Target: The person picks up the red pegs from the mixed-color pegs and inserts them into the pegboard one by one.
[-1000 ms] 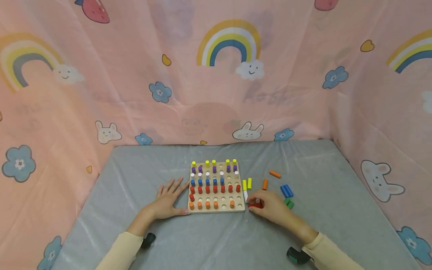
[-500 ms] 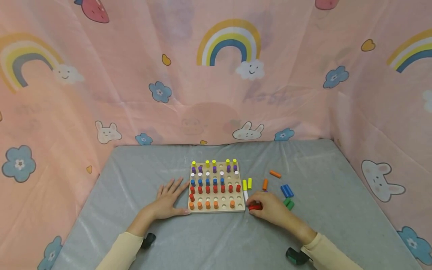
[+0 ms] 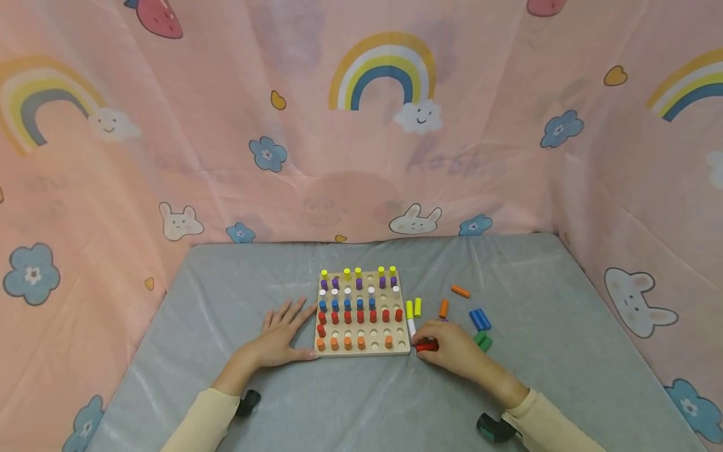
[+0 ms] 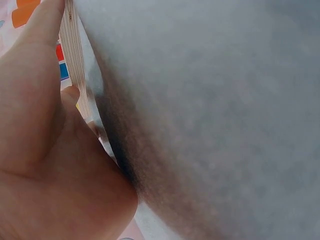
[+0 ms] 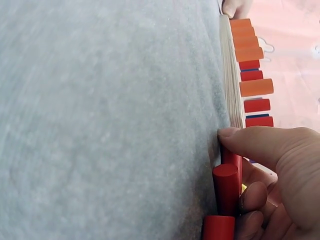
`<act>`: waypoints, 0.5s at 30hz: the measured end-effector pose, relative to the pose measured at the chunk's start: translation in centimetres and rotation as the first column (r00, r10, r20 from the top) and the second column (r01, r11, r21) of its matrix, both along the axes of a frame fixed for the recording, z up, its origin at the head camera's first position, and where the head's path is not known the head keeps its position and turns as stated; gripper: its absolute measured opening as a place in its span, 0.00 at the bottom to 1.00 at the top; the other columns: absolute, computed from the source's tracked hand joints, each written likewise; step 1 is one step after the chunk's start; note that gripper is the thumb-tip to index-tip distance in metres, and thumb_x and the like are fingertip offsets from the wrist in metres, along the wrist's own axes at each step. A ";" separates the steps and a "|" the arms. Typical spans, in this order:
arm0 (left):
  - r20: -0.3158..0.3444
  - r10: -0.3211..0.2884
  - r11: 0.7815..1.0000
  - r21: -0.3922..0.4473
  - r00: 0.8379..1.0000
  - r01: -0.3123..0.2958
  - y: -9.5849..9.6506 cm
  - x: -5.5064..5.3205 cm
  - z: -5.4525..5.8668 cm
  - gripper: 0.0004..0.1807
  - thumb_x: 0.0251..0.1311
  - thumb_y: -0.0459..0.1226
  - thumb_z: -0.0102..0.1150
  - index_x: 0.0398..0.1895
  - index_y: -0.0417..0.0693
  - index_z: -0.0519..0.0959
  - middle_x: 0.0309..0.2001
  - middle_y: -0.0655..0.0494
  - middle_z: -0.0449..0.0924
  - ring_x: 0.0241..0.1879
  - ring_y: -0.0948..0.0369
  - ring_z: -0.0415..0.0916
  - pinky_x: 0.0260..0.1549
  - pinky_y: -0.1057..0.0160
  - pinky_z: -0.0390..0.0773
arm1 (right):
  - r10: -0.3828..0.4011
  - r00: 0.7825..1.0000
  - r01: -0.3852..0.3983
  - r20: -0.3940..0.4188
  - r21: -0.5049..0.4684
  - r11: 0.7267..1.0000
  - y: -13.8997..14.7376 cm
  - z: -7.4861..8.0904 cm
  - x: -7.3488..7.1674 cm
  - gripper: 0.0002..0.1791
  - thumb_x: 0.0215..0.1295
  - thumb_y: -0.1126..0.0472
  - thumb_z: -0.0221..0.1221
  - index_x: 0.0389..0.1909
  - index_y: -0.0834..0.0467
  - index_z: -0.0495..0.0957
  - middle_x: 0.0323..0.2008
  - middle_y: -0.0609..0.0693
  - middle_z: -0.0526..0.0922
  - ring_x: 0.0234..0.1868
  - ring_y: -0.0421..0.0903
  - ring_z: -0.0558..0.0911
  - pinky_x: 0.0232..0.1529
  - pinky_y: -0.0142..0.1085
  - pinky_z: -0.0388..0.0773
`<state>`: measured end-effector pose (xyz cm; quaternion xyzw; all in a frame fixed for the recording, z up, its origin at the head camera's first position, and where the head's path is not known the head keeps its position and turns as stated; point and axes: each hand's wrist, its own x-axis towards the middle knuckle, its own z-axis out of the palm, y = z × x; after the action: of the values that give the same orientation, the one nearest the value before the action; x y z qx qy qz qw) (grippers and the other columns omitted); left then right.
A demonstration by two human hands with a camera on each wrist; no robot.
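A wooden peg board [image 3: 361, 353] lies on the grey cloth, holding rows of upright orange, red, blue, white, purple and yellow pegs. My left hand [image 3: 277, 344] is spread flat at its left side, thumb and fingertips touching the board's edge. To the right of the board, my right hand [image 3: 452, 347] is down at several loose red pegs [image 3: 427, 346]. In the right wrist view, thumb and fingers pinch one red peg [image 5: 232, 156]. Another red peg [image 5: 227, 192] lies against the fingers, with a further red peg [image 5: 218, 228] below it. The fingers partly hide the held peg.
Beside the board's right edge lie a white peg [image 3: 411, 328] and two yellow pegs [image 3: 418, 307]. Farther right are orange pegs [image 3: 460, 291], blue pegs [image 3: 480, 319] and green pegs [image 3: 483, 341]. A purple peg [image 3: 444, 321] shows slightly behind my right hand. Patterned pink curtain [image 3: 361, 188] surrounds the table.
My right hand has shifted very slightly among the red pegs, and more of their red surface shows now. The left hand and the board have stayed still.
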<state>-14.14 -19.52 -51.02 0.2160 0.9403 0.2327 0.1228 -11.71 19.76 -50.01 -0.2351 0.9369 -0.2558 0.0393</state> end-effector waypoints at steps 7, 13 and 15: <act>0.009 -0.002 0.999 -0.034 1.000 0.003 0.2 0.0 0.6 0.56 0.51 0.63 0.67 0.80 0.60 0.50 0.81 0.45 0.42 0.79 0.37 0.35 0.69 0.26 0.36 | -0.005 1.000 0.005 0.011 0.012 1.000 -0.1 0.1 0.0 0.07 0.55 0.58 0.71 0.35 0.47 0.87 0.35 0.37 0.84 0.36 0.33 0.79 0.40 0.31 0.77; 0.003 -0.001 1.000 -0.019 1.000 0.002 0.1 0.0 0.2 0.56 0.51 0.65 0.65 0.80 0.63 0.49 0.81 0.46 0.42 0.79 0.38 0.35 0.69 0.27 0.34 | -0.011 1.000 0.011 0.010 0.005 1.000 -0.1 0.0 0.0 0.07 0.55 0.58 0.71 0.35 0.46 0.86 0.35 0.36 0.84 0.36 0.33 0.79 0.40 0.32 0.77; -0.008 -0.003 1.000 0.002 1.000 0.003 0.0 -0.1 -0.1 0.56 0.50 0.68 0.63 0.80 0.64 0.49 0.81 0.46 0.42 0.79 0.37 0.35 0.69 0.26 0.34 | -0.015 1.000 0.015 0.010 0.002 1.000 -0.1 0.0 0.0 0.07 0.55 0.58 0.71 0.35 0.46 0.86 0.35 0.36 0.84 0.36 0.33 0.79 0.40 0.32 0.77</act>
<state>-14.21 -19.52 -51.13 0.2185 0.9402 0.2327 0.1193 -11.71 19.61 -50.03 -0.2269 0.9386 -0.2564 0.0420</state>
